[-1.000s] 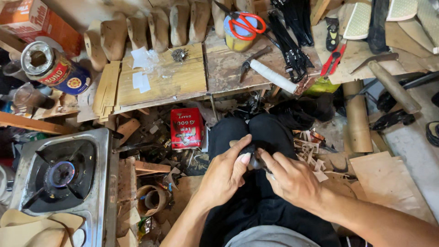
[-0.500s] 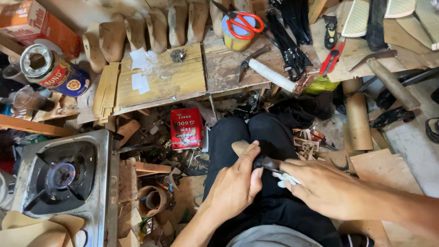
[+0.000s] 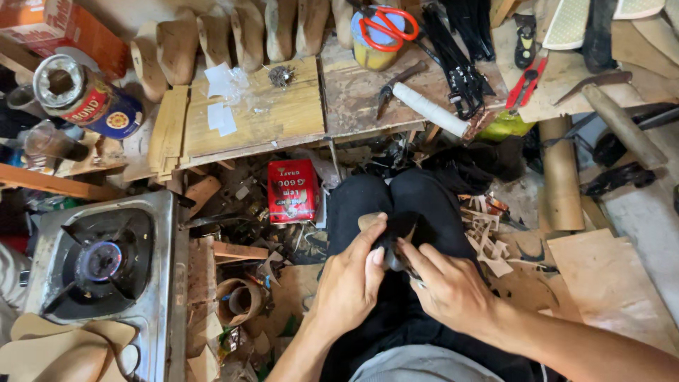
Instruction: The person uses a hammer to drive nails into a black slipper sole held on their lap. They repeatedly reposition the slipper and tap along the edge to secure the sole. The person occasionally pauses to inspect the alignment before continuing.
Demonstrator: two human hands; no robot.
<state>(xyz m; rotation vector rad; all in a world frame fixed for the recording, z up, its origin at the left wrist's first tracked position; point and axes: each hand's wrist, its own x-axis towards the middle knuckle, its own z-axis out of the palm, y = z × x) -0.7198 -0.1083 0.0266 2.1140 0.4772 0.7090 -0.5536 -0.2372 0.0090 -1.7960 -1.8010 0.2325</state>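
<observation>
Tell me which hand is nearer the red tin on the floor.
Left. The left hand works on the lap just right of and below the red tin; the right hand sits farther right, beyond the dark piece both hands grip.

Black-covered wooden piece point(image 3: 393, 230) on lap

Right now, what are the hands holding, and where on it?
Both hands grip a wooden, black-covered piece on the lap: left hand around its near left side, right hand at its lower right edge. Whether the right hand also holds a tool cannot be told.
</observation>
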